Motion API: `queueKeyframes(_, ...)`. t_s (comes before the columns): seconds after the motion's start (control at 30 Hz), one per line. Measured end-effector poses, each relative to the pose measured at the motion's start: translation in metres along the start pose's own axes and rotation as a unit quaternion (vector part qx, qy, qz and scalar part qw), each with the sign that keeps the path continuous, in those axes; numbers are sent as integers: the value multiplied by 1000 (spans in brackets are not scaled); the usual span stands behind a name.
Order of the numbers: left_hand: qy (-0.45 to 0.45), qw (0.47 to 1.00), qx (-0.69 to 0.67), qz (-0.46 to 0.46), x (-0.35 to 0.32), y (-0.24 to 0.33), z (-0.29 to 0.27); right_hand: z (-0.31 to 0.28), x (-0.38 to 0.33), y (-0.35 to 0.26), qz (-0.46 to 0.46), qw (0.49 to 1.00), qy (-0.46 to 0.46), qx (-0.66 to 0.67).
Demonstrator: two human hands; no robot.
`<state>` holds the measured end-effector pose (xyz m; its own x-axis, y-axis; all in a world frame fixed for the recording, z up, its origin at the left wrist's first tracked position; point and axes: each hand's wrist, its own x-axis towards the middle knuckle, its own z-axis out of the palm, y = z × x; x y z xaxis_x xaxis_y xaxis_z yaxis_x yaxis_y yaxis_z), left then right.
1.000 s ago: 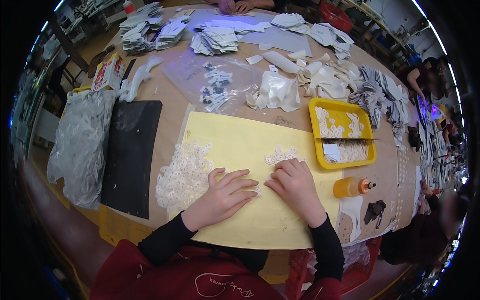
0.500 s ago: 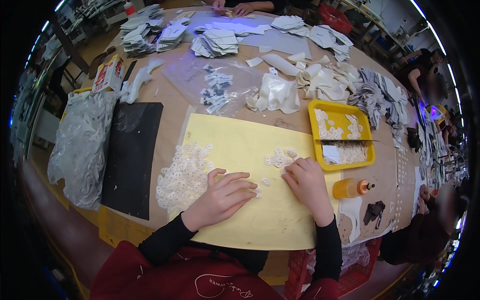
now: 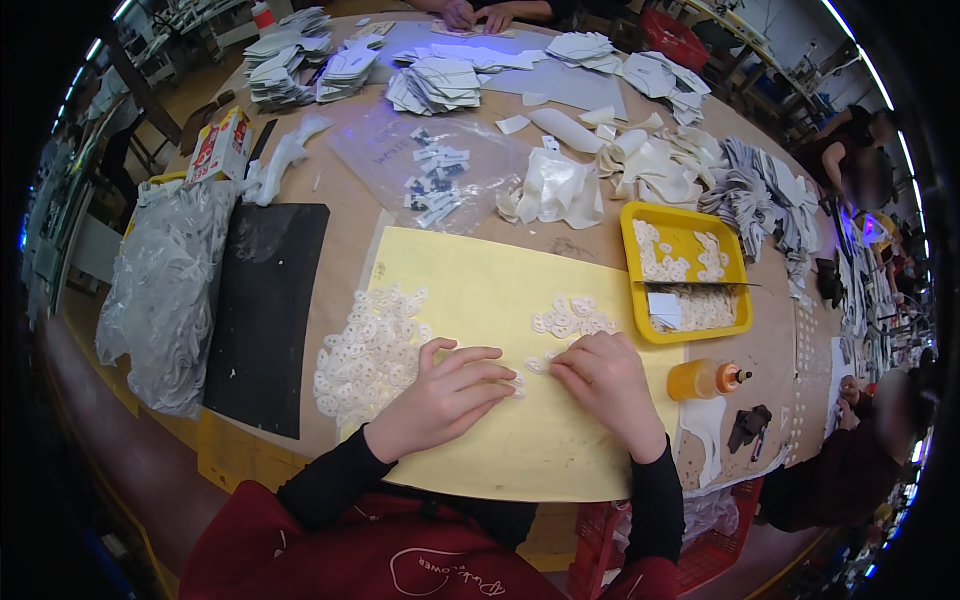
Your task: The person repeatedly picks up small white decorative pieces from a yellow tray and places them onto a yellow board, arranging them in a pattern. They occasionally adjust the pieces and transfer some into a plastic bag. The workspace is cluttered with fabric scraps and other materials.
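My left hand (image 3: 440,400) is open over the yellow sheet (image 3: 480,455), its fingers stretched out and spread. One small white oval piece (image 3: 518,385) lies at its fingertips. To its left is a large heap of similar white pieces (image 3: 365,345) with holes in them. My right hand (image 3: 608,385) has its thumb and fingers pinched together, low over the sheet. At those fingertips is a white oval piece (image 3: 551,357), partly hidden, beside a loose piece (image 3: 536,366). Just beyond this hand lies a smaller group of pieces (image 3: 572,316).
A divided yellow tray (image 3: 742,322) with white pieces stands at right, near an orange-filled bottle (image 3: 700,380). A black board (image 3: 265,320) and a plastic bag (image 3: 165,290) are at left. Stacked cut pieces (image 3: 435,85) lie at the back, where another person's hands (image 3: 480,16) work.
My right hand has moved left and slightly nearer, away from the small group, with its fingers pinched. My left hand stays almost in place.
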<state>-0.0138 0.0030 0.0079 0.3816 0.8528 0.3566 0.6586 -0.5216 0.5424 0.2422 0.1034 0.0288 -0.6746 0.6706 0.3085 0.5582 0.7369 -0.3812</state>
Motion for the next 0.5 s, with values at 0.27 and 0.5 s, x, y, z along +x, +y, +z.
queueKeyframes(0.27, 5, 1000, 0, -5, 0, -1, 0, 1, 0, 8, 33, 999, 11, 0)
queueKeyframes(0.5, 35, 999, -3, -37, 1, -4, -1, 8, 1, -8, -3, 1000, -3, 3)
